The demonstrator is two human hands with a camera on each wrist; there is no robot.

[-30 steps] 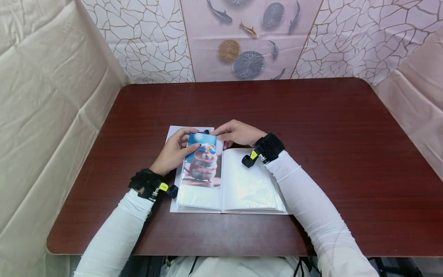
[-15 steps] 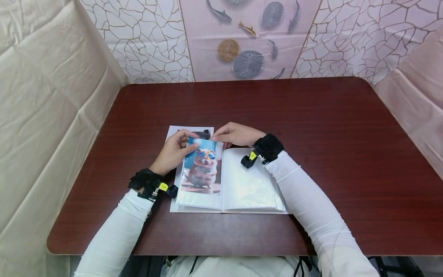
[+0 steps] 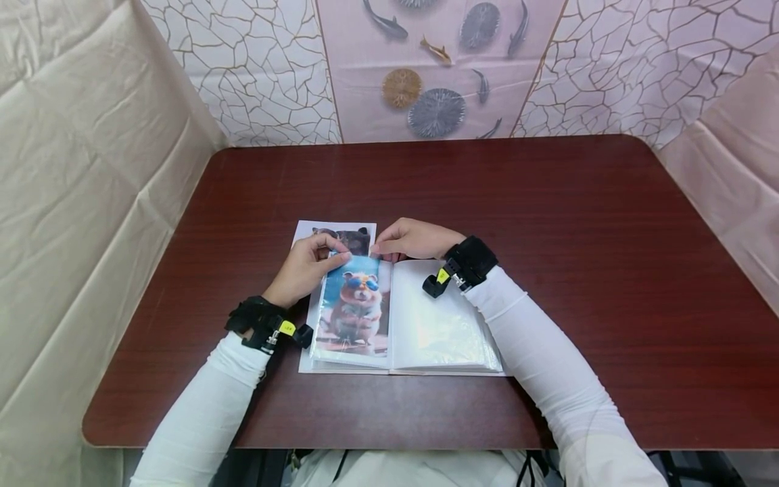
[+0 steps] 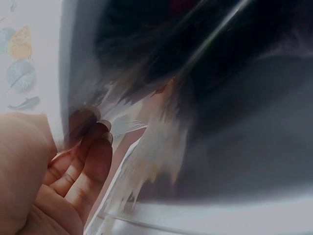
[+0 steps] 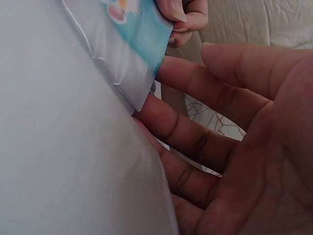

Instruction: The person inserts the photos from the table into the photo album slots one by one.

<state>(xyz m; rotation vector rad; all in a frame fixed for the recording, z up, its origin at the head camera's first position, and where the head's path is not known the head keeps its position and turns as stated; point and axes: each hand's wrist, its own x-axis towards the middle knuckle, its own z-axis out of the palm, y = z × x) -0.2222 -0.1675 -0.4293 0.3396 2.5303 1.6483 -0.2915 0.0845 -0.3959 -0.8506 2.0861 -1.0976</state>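
Note:
A white photo album [image 3: 447, 318] lies spread on the table. In its left page's clear pocket sits a photo [image 3: 356, 304] of a cartoon hamster in blue goggles. My left hand [image 3: 310, 267] pinches the album page at the pocket's top, its thumb in front over the photo's blue edge in the right wrist view. My right hand [image 3: 420, 238] is at the photo's top right corner. In the right wrist view its index finger [image 5: 183, 76] touches the photo's edge, the thumb stands apart, and the other fingers reach behind the page. Glare blurs the page in the left wrist view.
Behind the raised page, a dark picture [image 3: 356, 240] shows on the album's left leaf. The dark red-brown table [image 3: 578, 223] extends around the album. Patterned cloth [image 3: 450, 67] hangs past the far edge, and pale cloth [image 3: 91, 203] hangs at the left.
The photo has slid down in the pocket, toward me, and my right hand has moved down with its top edge. More of the dark picture behind shows. My left hand has barely shifted.

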